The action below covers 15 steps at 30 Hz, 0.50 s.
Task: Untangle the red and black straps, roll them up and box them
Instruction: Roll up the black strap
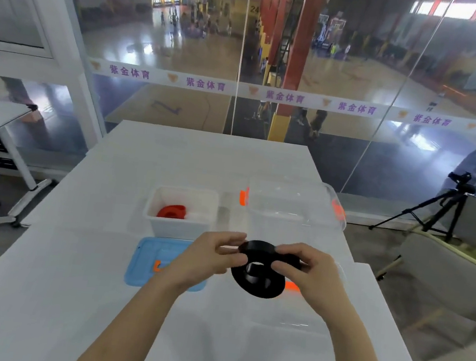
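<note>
A black strap [260, 268], wound into a loose flat coil with an open hole at its centre, is held in the air just above a white table [67, 294], near the middle of the view. The left hand [209, 259] pinches the coil's edge at nine o'clock between thumb and fingers; the right hand [306, 274] grips the edge at three o'clock, thumb reaching toward the hole. Both hands are closed on the strap, neither spread wide. The coil looks slack, its upper turns sitting apart from the lower ring, so the rolling seems nearly finished but not yet tight. To do this step well, the person would likely keep the turns stacked evenly, draw the free end snug, and keep the coil pinched so it cannot spring open on the way to a box. At eleven o'clock from the coil stands a white box [178, 227] on the table, and a rolled red strap [171, 211] already lies inside it. Just below that box, at nine o'clock from the coil, a blue lid [145, 262] lies flat. At one o'clock sits a clear container [289, 213] with orange clips.
</note>
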Motion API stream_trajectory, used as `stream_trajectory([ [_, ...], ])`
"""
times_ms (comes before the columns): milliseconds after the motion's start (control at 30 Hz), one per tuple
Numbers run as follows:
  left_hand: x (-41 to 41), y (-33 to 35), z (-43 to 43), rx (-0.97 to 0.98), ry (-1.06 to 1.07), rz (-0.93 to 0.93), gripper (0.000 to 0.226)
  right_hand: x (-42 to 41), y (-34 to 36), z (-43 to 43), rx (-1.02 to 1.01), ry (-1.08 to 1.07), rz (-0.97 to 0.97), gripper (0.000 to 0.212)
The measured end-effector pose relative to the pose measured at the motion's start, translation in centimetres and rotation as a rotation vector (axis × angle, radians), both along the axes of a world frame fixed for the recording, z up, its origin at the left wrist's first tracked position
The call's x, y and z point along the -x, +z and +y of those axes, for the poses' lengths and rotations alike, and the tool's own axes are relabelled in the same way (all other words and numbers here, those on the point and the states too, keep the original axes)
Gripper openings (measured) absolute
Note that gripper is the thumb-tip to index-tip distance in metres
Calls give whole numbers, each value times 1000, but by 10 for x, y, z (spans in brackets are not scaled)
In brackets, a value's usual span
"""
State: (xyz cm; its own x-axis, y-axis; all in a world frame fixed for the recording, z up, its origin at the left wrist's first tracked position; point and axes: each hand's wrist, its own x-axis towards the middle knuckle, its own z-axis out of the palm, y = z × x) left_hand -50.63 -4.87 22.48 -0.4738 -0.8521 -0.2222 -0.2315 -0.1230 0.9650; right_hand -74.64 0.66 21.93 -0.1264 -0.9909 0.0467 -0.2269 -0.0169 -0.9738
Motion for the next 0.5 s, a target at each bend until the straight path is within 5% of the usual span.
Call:
stream_trajectory([
  [200, -4, -6, 1, 66, -126, -28, 16, -17, -10, 8, -18, 5, -43, 30],
  [500, -1, -23, 3, -58, -4, 202, 23, -20, -24, 18, 105, -139, -64, 30],
])
